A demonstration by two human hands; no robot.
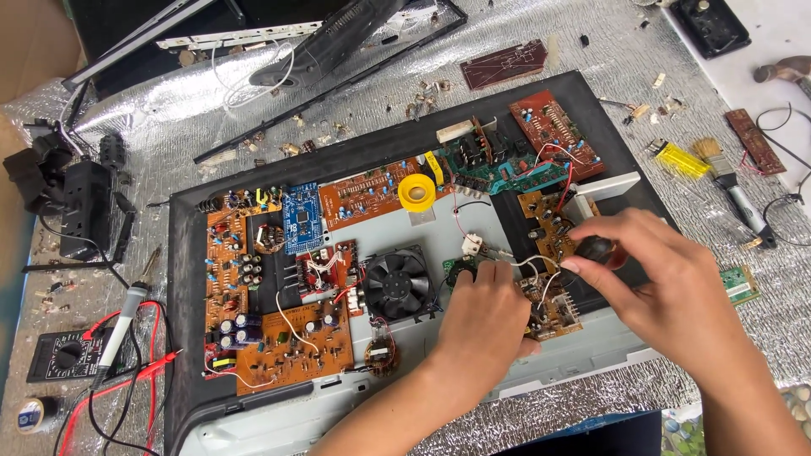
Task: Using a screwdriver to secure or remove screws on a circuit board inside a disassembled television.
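Observation:
An opened black chassis [190, 253] lies flat with several orange circuit boards [291, 342], a blue board [302, 218] and a black fan [397, 283] inside. My left hand [481, 325] rests on a small brown board [553, 314] near the chassis's right side, fingers curled over wires. My right hand [655, 279] grips a dark round tool handle [594, 249] between thumb and fingers, just above that board. What lies under the left fingers is hidden.
A yellow solder spool [417, 192] sits on the chassis. A soldering iron [118, 325], multimeter [61, 353] with red leads and a power strip [84, 207] lie left. A brush [731, 181], a yellow lighter [683, 160] and loose boards lie right on silver foil.

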